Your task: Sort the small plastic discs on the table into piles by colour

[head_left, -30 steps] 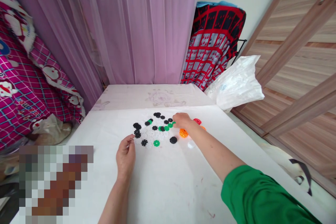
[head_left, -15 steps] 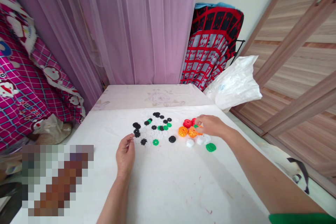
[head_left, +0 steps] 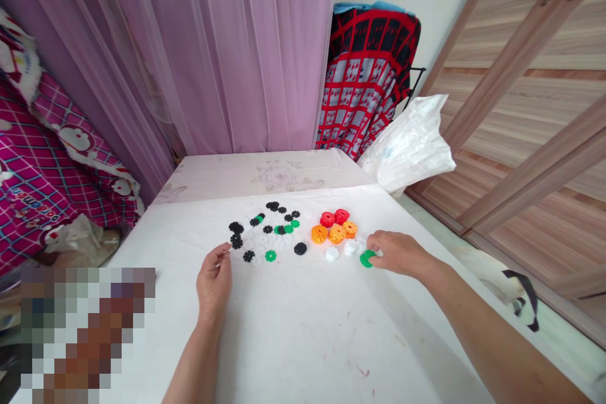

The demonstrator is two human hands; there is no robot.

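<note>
My right hand (head_left: 396, 251) is at a small stack of green snowflake discs (head_left: 367, 259), its fingers closed on the stack's edge. White disc stacks (head_left: 332, 254) stand just left of it, beside orange stacks (head_left: 319, 234) and red stacks (head_left: 327, 219). My left hand (head_left: 215, 276) rests at the left edge of a loose spread of translucent discs (head_left: 272, 243), thumb and fingers pinched together. Whatever lies in that pinch is too small to make out. Black discs (head_left: 236, 241) lie just beyond its fingertips, and a single green disc (head_left: 270, 256) lies farther right.
A white cloth covers the table (head_left: 293, 328). A white plastic bag (head_left: 409, 142) leans at its far right corner, before a cloth-covered item (head_left: 355, 88). Purple curtains (head_left: 246, 50) hang behind, and a wooden wardrobe (head_left: 530, 113) stands on the right.
My right hand has moved from the red and orange stacks toward me, to the green stack. My left hand stays by the loose discs. The view has shifted slightly.
</note>
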